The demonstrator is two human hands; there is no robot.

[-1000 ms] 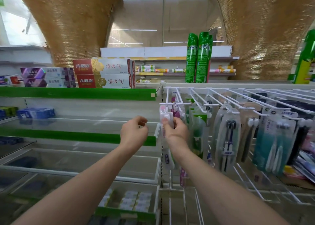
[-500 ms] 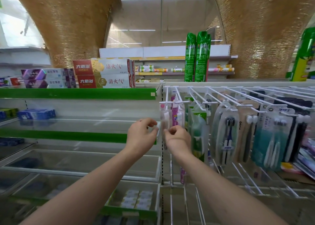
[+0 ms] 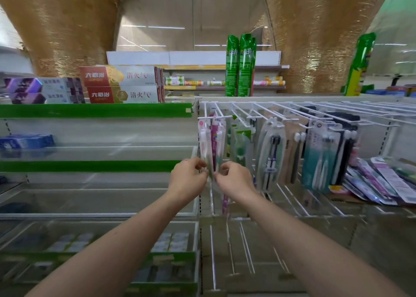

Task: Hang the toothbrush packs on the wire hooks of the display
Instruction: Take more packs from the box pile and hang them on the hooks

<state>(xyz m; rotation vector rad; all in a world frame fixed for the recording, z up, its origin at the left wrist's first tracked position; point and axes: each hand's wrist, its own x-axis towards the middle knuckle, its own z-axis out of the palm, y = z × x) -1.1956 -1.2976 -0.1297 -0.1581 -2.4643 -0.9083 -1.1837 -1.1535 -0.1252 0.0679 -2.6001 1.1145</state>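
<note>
Both hands are raised in front of the wire display, close together at the lower part of the leftmost hanging packs. The left hand [image 3: 188,179] has its fingers curled, with thumb and forefinger pinched at the left edge of the toothbrush pack [image 3: 203,143]; the right hand [image 3: 234,179] is curled the same way and pinches the pack from the right side. Which exact pack each hand holds cannot be told for sure, because the clear plastic is blurred there (two or three thin packs hang tight together).

This pack, white and pink, hangs on the first wire hook [image 3: 206,113] at the left end of the rack, and a purple pack [image 3: 215,139] hangs just beside it. Further right hang a green pack [image 3: 242,143], a clear pack with a dark brush [image 3: 271,152], a brown card pack [image 3: 292,148] and a teal pack [image 3: 319,159], each on its own hook. More packs lie flat in a loose pile [image 3: 382,181] on the wire shelf at the far right.

To the left of the rack are shelves with green edges [image 3: 94,110]. On the top one stand red and white toothpaste boxes [image 3: 121,85] and purple boxes [image 3: 42,90]. Behind the rack two tall green cans [image 3: 239,64] stand upright.
</note>
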